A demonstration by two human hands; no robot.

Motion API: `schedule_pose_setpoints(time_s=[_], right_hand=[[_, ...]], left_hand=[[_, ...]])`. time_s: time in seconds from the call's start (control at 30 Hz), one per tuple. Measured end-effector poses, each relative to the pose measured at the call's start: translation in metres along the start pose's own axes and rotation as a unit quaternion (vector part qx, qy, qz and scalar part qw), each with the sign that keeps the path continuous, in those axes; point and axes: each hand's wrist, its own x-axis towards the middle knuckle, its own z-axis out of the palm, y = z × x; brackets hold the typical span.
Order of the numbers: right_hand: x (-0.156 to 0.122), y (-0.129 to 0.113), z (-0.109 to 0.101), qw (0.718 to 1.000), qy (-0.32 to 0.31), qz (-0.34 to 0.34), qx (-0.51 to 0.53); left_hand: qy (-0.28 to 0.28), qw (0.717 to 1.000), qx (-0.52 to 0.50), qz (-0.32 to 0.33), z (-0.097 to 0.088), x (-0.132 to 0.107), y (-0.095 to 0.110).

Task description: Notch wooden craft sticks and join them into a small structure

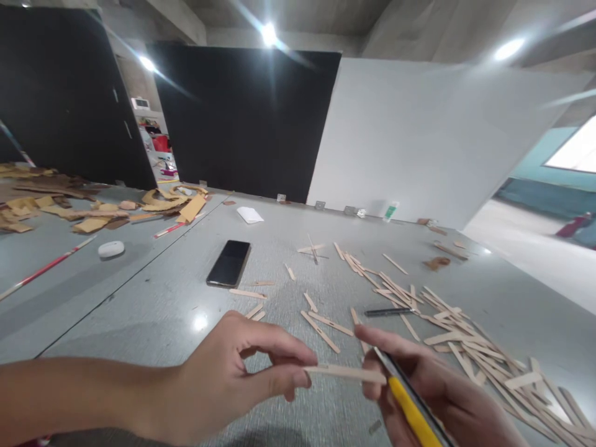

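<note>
Between the thumb and fingers of my left hand [242,366] is the left end of a flat wooden craft stick [347,372], held level above the grey table. My right hand [433,385] holds a yellow utility knife [412,410], its blade pointing up and left close to the stick's right end. The right fingertips are by that end too; whether they press on it I cannot tell. Just beyond the hands lie several loose and cut sticks [321,332]. A slim black pen-like tool [388,311] rests beside them.
A large pile of craft sticks [488,354] spreads over the right side. Left of centre lie a black phone [229,264] and a white earbud case [111,249]. Cardboard scraps [97,211] are heaped at far left. Black [246,118] and white panels [419,136] stand along the back edge.
</note>
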Motion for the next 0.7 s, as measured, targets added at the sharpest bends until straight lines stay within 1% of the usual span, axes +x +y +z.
schedule_pose_setpoints(time_s=[0.1,0.17,0.27,0.3,0.33,0.4,0.47,0.5,0.53,0.57,0.63,0.7], right_hand=[[0.002,0.004,-0.008,0.999,0.015,-0.014,0.042],[0.005,0.01,-0.009,0.999,0.02,-0.04,0.02],[0.012,0.02,-0.006,0.998,-0.024,-0.063,-0.014],[0.015,0.022,-0.002,0.997,-0.046,-0.066,-0.014],[0.016,0.022,0.002,0.996,-0.052,-0.07,-0.014],[0.016,0.02,0.012,0.996,-0.031,-0.078,-0.01],[0.014,0.017,0.022,0.997,0.011,-0.077,-0.01],[0.012,0.016,0.026,0.996,0.029,-0.079,-0.017],[0.011,0.016,0.031,0.996,0.041,-0.071,-0.03],[0.011,0.016,0.034,0.997,0.04,-0.06,-0.04],[0.011,0.017,0.039,0.998,0.03,-0.029,-0.037],[0.012,0.017,0.042,1.0,0.013,0.004,-0.007]], left_hand=[[-0.004,0.997,-0.068,-0.032,0.0,0.001,0.003],[0.002,0.992,-0.112,-0.051,0.001,0.002,0.003],[0.003,0.987,-0.147,-0.067,0.003,0.003,0.004],[0.002,0.986,-0.151,-0.067,0.003,0.003,0.004],[0.003,0.987,-0.15,-0.063,0.004,0.003,0.004],[0.006,0.989,-0.133,-0.056,0.004,0.002,0.003],[0.007,0.995,-0.08,-0.051,0.003,-0.001,0.001],[0.007,0.999,-0.036,-0.033,0.003,-0.002,-0.001],[0.014,1.0,0.016,-0.001,0.003,-0.003,-0.003],[0.029,0.996,0.071,0.047,0.004,-0.005,-0.006],[0.073,0.97,0.161,0.169,0.005,-0.006,-0.012],[0.09,0.939,0.203,0.262,0.006,-0.007,-0.017]])
